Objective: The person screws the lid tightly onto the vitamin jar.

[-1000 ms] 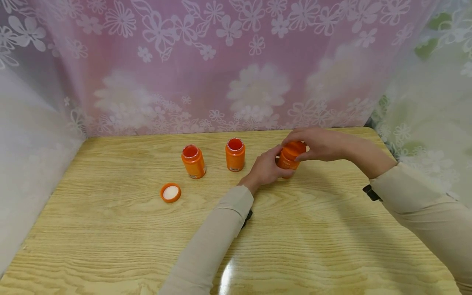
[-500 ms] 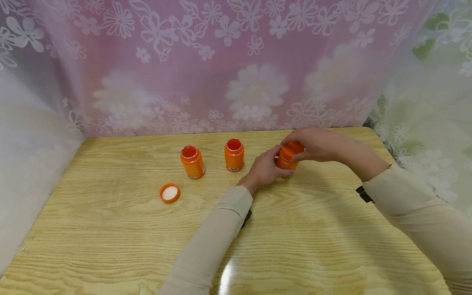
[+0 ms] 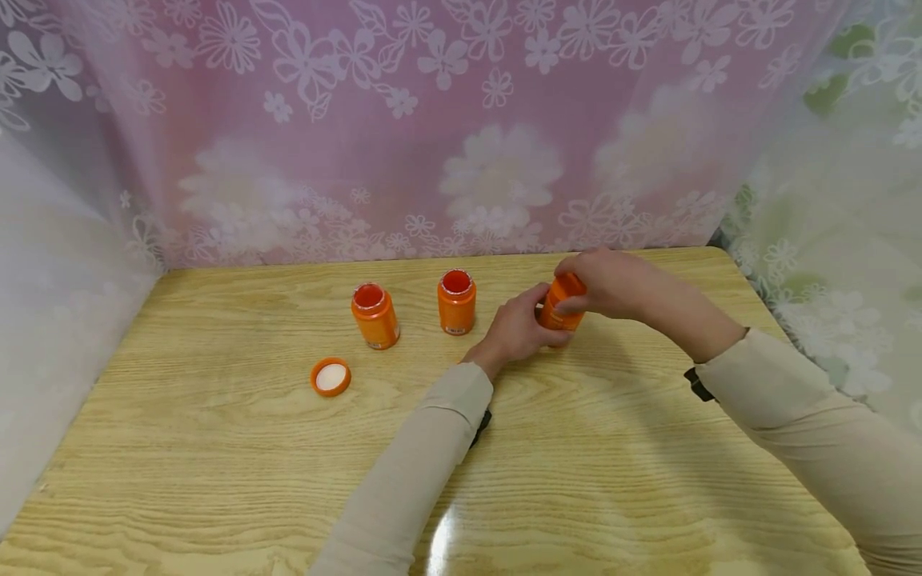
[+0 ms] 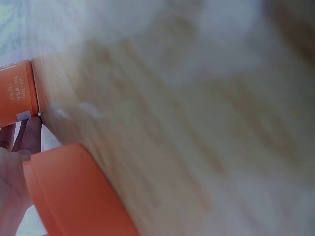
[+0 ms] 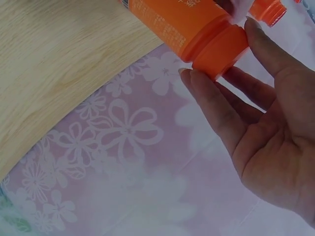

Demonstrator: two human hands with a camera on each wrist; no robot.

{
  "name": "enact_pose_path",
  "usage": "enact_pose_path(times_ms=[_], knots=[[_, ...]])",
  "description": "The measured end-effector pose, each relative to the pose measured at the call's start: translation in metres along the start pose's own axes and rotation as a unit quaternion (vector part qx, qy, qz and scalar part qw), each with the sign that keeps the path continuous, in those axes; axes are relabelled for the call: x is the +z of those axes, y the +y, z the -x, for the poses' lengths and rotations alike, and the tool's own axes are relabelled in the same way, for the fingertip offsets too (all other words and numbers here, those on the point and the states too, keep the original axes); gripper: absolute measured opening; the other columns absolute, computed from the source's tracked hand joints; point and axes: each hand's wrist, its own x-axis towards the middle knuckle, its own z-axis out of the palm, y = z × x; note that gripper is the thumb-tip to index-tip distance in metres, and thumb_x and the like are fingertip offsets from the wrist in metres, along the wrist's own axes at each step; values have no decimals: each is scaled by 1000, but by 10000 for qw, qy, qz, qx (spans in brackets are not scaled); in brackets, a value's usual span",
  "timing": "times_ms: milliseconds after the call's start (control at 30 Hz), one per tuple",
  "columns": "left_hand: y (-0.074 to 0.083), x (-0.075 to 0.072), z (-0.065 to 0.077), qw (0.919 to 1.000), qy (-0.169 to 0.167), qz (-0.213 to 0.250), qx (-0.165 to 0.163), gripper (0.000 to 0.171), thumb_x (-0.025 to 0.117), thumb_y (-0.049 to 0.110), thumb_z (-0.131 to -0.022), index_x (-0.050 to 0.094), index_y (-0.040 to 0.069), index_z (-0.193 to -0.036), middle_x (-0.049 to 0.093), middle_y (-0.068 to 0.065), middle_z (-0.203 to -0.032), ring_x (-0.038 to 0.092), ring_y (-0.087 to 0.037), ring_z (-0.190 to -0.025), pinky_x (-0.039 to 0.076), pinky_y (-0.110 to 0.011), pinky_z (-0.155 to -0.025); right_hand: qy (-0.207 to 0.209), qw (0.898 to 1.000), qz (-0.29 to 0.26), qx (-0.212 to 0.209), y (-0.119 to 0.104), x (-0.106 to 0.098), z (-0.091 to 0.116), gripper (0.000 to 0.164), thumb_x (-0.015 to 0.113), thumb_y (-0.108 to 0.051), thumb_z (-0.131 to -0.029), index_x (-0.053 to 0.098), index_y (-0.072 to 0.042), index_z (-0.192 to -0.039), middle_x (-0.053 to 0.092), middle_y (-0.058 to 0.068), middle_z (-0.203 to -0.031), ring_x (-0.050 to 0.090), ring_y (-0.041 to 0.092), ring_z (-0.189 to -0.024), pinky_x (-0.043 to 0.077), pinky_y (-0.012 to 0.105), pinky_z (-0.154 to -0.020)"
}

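Observation:
At the right of the head view, my left hand (image 3: 515,328) grips the body of an orange jar (image 3: 560,318) that stands on the table. My right hand (image 3: 612,284) pinches the orange lid (image 3: 571,283) on the jar's mouth from above, thumb in front. The right wrist view has fingertips on both sides of the lid (image 5: 221,51), against the jar (image 5: 179,24). Two open orange jars stand to the left, one in the middle (image 3: 457,304) and one further left (image 3: 376,318). A loose orange lid (image 3: 330,377) lies with its white inside up.
The wood-grain table (image 3: 216,456) has a flowered pink curtain (image 3: 403,160) along its back edge and pale curtains at both sides. A large orange rounded object (image 4: 74,191) fills the lower left of the left wrist view.
My right hand has turned on the lid and shifted slightly left, its forearm swinging left too. The left hand keeps its grip in place; the other jars and loose lid have stayed put.

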Motion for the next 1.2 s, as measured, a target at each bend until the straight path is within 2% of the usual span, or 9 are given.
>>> enact_pose_path(times_ms=[133,233,333,500,600,733,933,1200], knots=[[1,0,0,10000,5,47,-40,49,80,30,-79,54,23,-120,61,11,-106,58,-6,-93,47,-23,-81,2,9999,95,121,0,1,0,45,69,-34,-89,59,-3,-120,63,8,-96,59,22,-77,51,41,-70],[1,0,1,10000,7,5,-51,51,79,31,-79,53,24,-122,61,12,-108,59,-6,-96,47,-23,-83,-51,9997,220,130,3,0,2,54,61,-43,-92,54,-5,-130,62,13,-113,61,28,-92,50,47,-78],[2,0,1,10000,0,-71,-45,52,79,31,-79,52,24,-124,61,11,-110,59,-6,-97,47,-24,-85,-44,9998,163,-102,10,-4,6,58,57,-46,-94,49,-10,-138,53,15,-132,56,34,-110,46,53,-86],[3,0,1,9999,-29,-78,-85,55,79,32,-80,51,23,-127,60,10,-113,58,-7,-99,46,-25,-87,-39,9954,-241,-930,21,-13,12,47,67,-26,-91,54,-11,-133,47,13,-139,47,37,-123,39,56,-95],[2,0,0,9999,-44,-51,-133,58,79,32,-80,50,23,-129,59,10,-113,58,-7,-98,46,-26,-87,-180,9913,-328,-1262,23,-15,12,44,69,-16,-89,56,-10,-130,45,15,-140,42,39,-127,37,57,-98],[1,0,1,9998,-81,-17,-207,63,78,33,-80,48,23,-134,59,10,-113,57,-7,-96,46,-26,-87,-319,9870,-379,-1532,22,-13,9,43,69,-11,-88,57,-10,-130,45,16,-141,41,40,-127,37,57,-98],[0,1,0,9998,-111,-9,-155,62,78,32,-80,48,23,-134,58,9,-115,57,-7,-97,46,-25,-87,-313,9812,-442,-1853,21,-10,3,38,69,-6,-87,62,-8,-124,56,9,-124,53,32,-112,43,52,-93],[0,0,-1,9998,-51,-200,-28,63,79,34,-80,49,23,-134,59,9,-113,58,-6,-96,46,-23,-84,-411,9852,-447,-1602,18,-12,0,36,70,-4,-86,64,-7,-121,58,9,-119,56,30,-107,45,49,-90]])
